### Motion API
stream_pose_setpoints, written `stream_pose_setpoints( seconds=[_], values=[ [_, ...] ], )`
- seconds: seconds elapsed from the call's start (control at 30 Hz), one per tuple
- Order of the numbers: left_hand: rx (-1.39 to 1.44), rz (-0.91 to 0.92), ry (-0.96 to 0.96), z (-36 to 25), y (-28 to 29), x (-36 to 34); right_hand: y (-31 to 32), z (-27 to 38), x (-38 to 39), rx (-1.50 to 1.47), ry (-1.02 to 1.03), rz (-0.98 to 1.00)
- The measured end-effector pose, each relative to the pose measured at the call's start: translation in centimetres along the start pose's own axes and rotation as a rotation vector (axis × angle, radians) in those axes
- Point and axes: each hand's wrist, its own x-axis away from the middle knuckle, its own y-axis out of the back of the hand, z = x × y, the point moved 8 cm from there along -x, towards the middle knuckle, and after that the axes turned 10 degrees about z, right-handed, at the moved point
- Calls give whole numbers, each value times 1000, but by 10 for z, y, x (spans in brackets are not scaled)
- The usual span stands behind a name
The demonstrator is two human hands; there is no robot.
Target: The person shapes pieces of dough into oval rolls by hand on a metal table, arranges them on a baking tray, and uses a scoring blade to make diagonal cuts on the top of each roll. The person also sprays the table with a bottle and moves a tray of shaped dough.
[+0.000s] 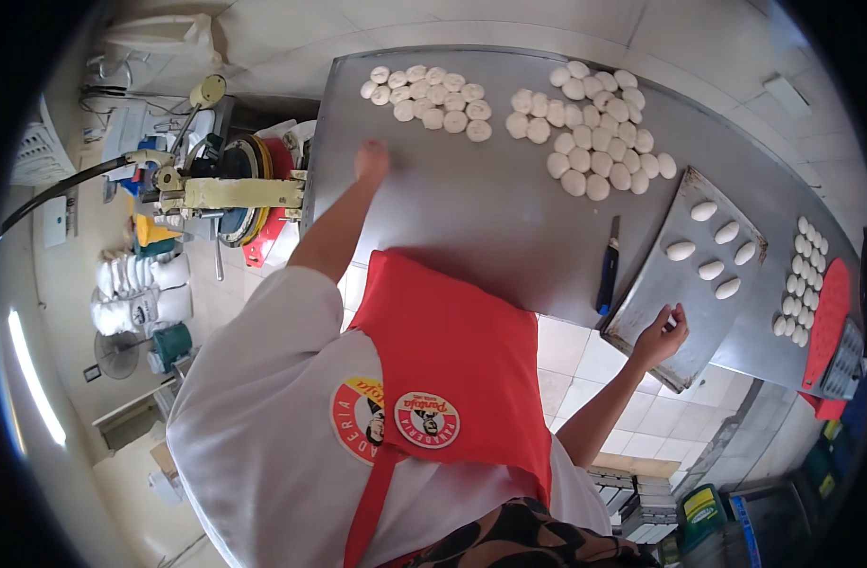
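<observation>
My left hand (372, 163) is low over the left part of the metal table, rounded like a fist and slightly blurred. Whatever lies under its fingers is hidden. Just beyond it sits a group of round dough balls (433, 98). My right hand (663, 336) is above the near end of a worn baking tray (696, 327), its fingers loosely curled and apart, with nothing visible in them. Farther up that tray lie several oval dough pieces (710, 271), spaced apart. A knife (609, 275) with a dark handle rests on the table left of the tray.
A larger cluster of dough balls (599, 142) covers the table's far right part. Small dough pieces (801, 276) stand in rows beyond the tray, beside a red cloth-like item (828, 312). Left of the table is a cream-coloured machine (235, 193) with a lever.
</observation>
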Motion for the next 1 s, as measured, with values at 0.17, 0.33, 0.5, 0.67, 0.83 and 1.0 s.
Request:
stream_pose_setpoints(
  seconds=[0.17, 0.33, 0.5, 0.67, 0.83, 1.0],
  values=[
    [211, -23, 18, -52, -1, -109, -3, 44, 131, -9, -185, 50],
    [576, 161, 111, -90, -21, -144, -30, 110, 271, 47, -265, 141],
    [823, 472, 7, -63, -24, -94, -95, 180, 326, -158, -354, 324],
    [978, 1217, 95, -40, 5, 154, -240, 322, 326, -743, -505, 691],
    [481, 876, -433, 18, -1, 157, -321, 329, 319, -305, -105, 911],
    [18, 556, -586, 59, 63, 79, -289, 339, 316, 464, 308, 419]
  ],
)
